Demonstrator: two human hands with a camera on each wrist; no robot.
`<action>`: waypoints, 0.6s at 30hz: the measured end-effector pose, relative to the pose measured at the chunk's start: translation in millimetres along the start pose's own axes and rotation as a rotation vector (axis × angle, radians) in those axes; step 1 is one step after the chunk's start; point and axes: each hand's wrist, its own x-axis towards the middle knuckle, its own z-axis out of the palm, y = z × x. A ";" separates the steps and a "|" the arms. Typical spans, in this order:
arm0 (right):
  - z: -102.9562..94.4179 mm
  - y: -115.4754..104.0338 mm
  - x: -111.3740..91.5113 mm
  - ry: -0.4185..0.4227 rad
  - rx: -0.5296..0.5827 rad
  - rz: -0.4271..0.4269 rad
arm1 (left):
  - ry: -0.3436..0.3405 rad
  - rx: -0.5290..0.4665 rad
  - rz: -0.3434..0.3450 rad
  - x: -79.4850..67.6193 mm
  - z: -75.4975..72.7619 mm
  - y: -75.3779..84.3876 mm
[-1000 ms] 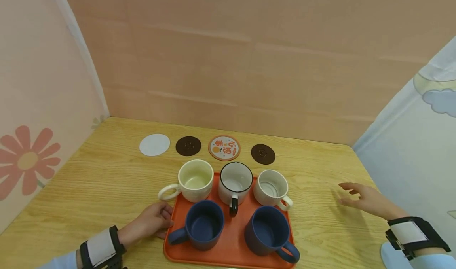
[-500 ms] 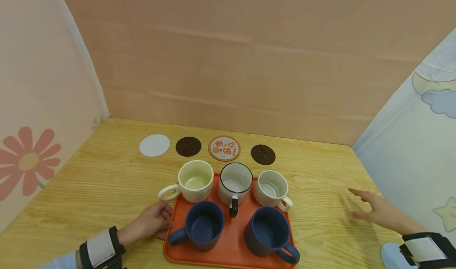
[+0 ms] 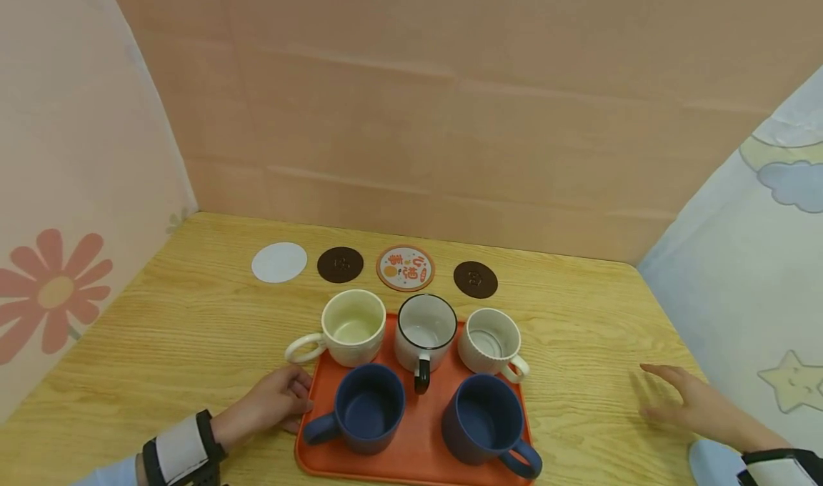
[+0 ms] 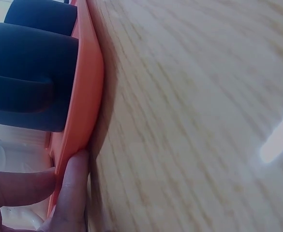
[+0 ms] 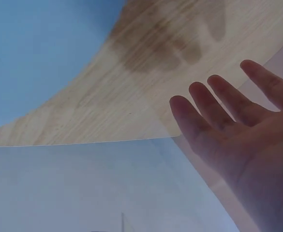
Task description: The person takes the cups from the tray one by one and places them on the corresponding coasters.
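My left hand (image 3: 268, 403) pinches the left rim of an orange tray (image 3: 421, 429); in the left wrist view thumb and finger (image 4: 73, 188) lie on either side of that rim. On the tray stand a pale yellow mug (image 3: 369, 343), a white mug with black rim and handle (image 3: 411, 350), a small white mug (image 3: 472, 350) and two dark blue mugs (image 3: 369, 429), (image 3: 453, 429). Holding nothing, my right hand (image 3: 704, 411) hovers over the table at the right, its fingers extended and spread in the right wrist view.
Behind the tray lie a white round coaster (image 3: 279, 262), a dark brown coaster (image 3: 339, 265), a printed coaster (image 3: 405, 267) and another dark coaster (image 3: 476, 279). A light blue object (image 3: 714, 464) sits at the right front. Hanging cloths border the wooden table (image 3: 579, 329).
My right hand has moved right and toward the front, away from the tray. The left hand, tray and mugs have stayed in place.
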 end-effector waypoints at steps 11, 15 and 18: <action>4.8 10.1 -9.1 -0.049 -0.003 0.072 | 0.006 -0.012 0.000 1.0 0.2 -2.0; 8.6 17.7 -15.4 -0.035 -0.046 0.076 | 0.014 -0.026 -0.005 0.7 1.5 -2.7; 14.3 24.8 -24.0 0.035 -0.089 0.040 | 0.015 -0.033 -0.002 0.9 2.2 -2.9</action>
